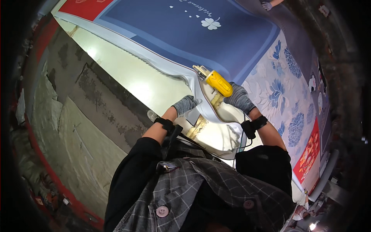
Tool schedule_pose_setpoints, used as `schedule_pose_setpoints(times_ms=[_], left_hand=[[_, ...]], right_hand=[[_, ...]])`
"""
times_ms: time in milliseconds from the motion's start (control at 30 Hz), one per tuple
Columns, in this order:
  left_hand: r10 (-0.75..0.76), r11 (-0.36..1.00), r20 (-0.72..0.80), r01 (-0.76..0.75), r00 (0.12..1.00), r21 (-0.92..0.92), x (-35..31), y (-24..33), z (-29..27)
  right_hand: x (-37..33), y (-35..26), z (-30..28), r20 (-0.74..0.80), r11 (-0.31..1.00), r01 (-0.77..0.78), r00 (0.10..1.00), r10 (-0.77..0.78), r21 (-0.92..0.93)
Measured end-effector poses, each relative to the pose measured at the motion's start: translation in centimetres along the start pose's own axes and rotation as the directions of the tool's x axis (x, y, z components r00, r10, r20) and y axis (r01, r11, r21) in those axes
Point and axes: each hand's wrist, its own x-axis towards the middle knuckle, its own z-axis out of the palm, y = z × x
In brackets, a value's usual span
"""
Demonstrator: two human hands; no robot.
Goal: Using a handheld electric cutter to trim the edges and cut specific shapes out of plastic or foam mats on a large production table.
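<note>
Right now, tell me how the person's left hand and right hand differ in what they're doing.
The right hand grips a yellow handheld cutter at the edge of the blue printed mat; the left hand holds no tool. The left hand pinches the loose grey trimmed strip beside the cutter, nearer the white table; the right hand lies over the flowered mat. Both wear grey knit gloves and black wrist straps.
</note>
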Motion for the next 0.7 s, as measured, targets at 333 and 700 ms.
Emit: schedule_pose_setpoints(times_ms=[333,700], left_hand=[[0.023,1.000,0.123,-0.022,0.992,-0.004,-4.4,-8.3,-5.0],[0.036,0.999,0.085,-0.038,0.996,0.019,-13.4,-17.1,-14.7]], right_hand=[[6.1,-5.6,1.3,0.128,0.974,-0.173,0.973,0.192,-0.147],[13.2,-10.8,5.3,0.097,0.963,-0.171,0.976,0.195,-0.210]])
